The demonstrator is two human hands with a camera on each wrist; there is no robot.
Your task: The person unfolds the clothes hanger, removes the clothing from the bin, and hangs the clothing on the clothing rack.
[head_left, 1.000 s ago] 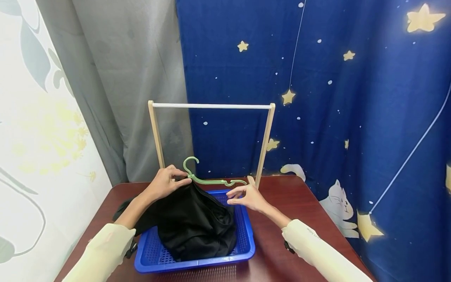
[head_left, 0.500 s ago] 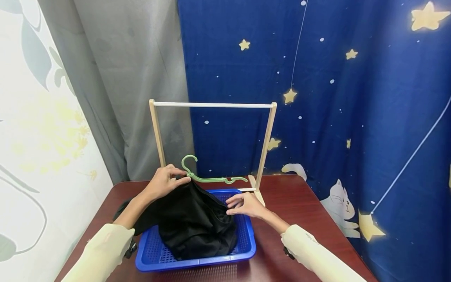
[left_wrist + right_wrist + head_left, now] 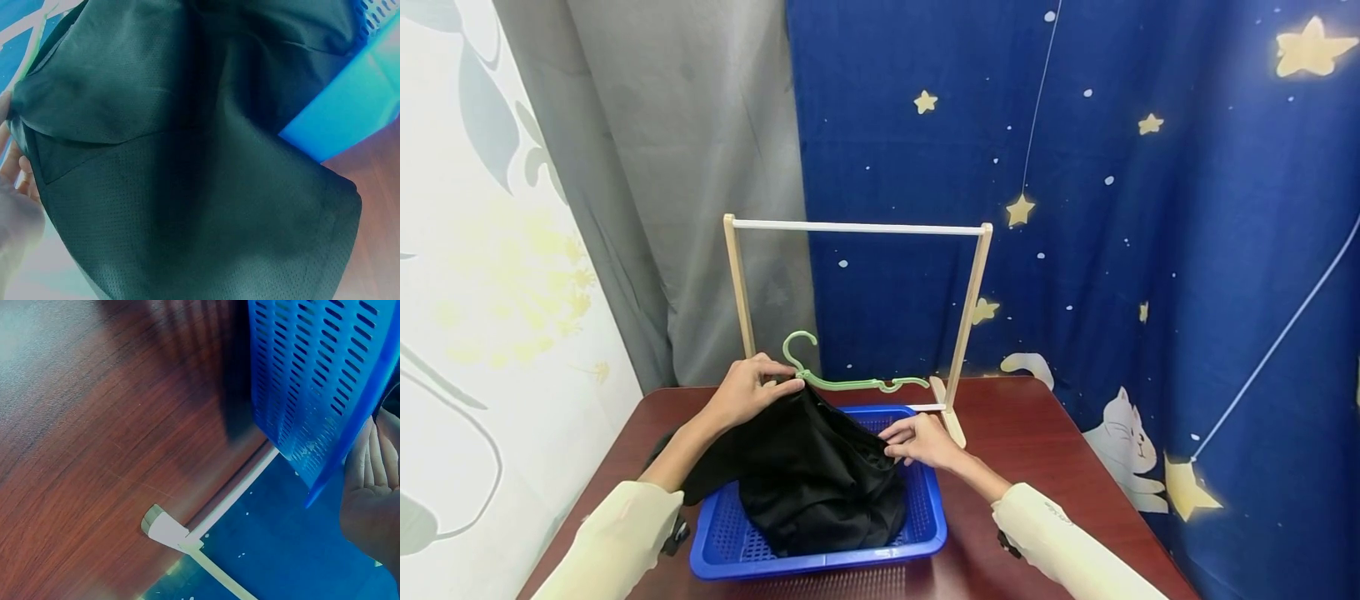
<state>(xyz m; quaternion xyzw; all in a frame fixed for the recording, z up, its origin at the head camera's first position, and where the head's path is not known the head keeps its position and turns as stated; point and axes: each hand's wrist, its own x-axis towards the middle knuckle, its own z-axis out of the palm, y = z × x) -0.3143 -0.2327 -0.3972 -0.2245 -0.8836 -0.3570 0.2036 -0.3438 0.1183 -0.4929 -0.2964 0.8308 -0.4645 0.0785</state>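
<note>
A black shirt [image 3: 820, 483] lies bunched in a blue basket [image 3: 820, 562], its left part draped over the rim. My left hand [image 3: 748, 390] pinches the shirt's raised top together with the neck of a light green hanger [image 3: 850, 385]. The hanger's hook points up and its right arm shows bare above the shirt; its left arm is hidden. My right hand [image 3: 925, 440] pinches the edge of the shirt's opening at the basket's right side. In the left wrist view, the shirt [image 3: 187, 187] hangs wide beside the left fingers [image 3: 12, 162]. The right fingertips are partly hidden in the right wrist view.
A small rack with a white bar [image 3: 857, 227] and wooden posts [image 3: 968, 317] stands behind the basket. Everything rests on a dark red-brown table [image 3: 1015, 467]. Grey [image 3: 700, 125] and blue star-patterned [image 3: 910, 167] curtains hang behind.
My right hand has moved down from beside the hanger's right end to the shirt's opening and taken its edge. My left hand has kept its hold, nearly still.
</note>
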